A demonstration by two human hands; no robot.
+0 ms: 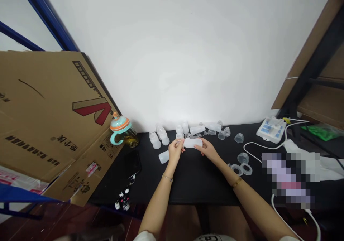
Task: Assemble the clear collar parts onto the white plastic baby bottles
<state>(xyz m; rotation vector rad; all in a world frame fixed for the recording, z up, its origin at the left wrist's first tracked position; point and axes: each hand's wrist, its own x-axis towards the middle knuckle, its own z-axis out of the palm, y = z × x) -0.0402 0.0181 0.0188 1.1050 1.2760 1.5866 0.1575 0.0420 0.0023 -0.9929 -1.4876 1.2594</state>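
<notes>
head view: left hand (176, 152) and right hand (207, 150) both grasp a white bottle (192, 143) over the bench (193, 178), where a slip could knock the loose bottle (163, 157) or the clear caps (226, 131) beyond.

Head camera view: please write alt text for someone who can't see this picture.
The left hand and right hand hold a frosted plastic bottle at a black table, among more frosted bottles and clear rings. Cardboard leans at left.
</notes>
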